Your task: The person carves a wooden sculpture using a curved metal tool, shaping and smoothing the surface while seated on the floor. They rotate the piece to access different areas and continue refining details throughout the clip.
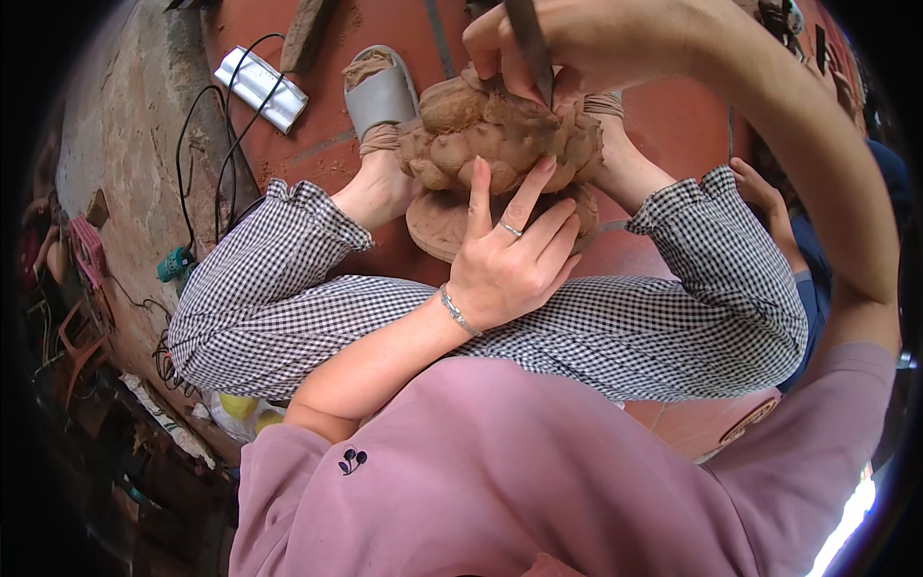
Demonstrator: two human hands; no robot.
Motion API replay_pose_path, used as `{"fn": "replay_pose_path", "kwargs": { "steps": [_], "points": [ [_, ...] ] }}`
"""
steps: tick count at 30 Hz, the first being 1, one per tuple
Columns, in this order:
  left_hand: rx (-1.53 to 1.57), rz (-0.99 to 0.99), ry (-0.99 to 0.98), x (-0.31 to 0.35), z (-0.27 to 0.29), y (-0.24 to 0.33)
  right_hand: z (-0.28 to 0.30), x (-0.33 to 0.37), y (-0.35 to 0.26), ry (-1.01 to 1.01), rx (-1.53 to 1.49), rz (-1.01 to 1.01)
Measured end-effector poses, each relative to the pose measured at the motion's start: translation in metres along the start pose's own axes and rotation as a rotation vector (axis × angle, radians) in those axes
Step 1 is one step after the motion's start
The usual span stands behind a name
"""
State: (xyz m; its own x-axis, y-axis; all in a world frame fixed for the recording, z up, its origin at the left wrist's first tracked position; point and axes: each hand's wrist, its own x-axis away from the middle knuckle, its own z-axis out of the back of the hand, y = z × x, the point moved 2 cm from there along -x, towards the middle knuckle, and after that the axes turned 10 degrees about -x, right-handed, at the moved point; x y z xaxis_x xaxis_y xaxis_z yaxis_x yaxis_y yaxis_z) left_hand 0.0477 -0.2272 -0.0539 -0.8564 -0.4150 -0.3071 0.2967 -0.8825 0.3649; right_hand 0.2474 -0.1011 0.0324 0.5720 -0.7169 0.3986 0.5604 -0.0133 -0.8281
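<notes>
A brown clay sculpture [437,154] with rounded, petal-like lobes stands between my feet on a round clay base [431,229]. Against its near side, the spread fingers of my left hand [510,260] rest on the lobes without wrapping round them; this hand wears a ring and a bracelet. My right hand [591,43] reaches over from the upper right, its fingers closed on a flat, dark clay tool [526,38]. The tool's narrow tip points down at the top of the clay. My fingers and the tool partly hide the sculpture's top right.
A grey slipper [380,101] lies beside my left foot on red floor tiles [327,115]. Farther left are a silver packet [261,88], a black cable [180,154] and a wooden piece [306,34]. Another person's hand [760,188] shows at right, past my knee.
</notes>
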Motion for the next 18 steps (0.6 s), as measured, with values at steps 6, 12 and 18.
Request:
{"fn": "replay_pose_path", "kwargs": {
  "steps": [6,12,18],
  "points": [
    [-0.016,-0.010,0.002,0.000,0.000,0.001,0.007,-0.021,-0.012,-0.151,0.153,0.029],
    [-0.030,0.003,0.013,0.001,-0.003,0.002,0.008,-0.022,-0.007,-0.216,0.219,0.062],
    [-0.032,-0.003,0.000,-0.001,-0.001,0.002,0.013,-0.027,-0.012,-0.242,0.252,0.056]
  ]
}}
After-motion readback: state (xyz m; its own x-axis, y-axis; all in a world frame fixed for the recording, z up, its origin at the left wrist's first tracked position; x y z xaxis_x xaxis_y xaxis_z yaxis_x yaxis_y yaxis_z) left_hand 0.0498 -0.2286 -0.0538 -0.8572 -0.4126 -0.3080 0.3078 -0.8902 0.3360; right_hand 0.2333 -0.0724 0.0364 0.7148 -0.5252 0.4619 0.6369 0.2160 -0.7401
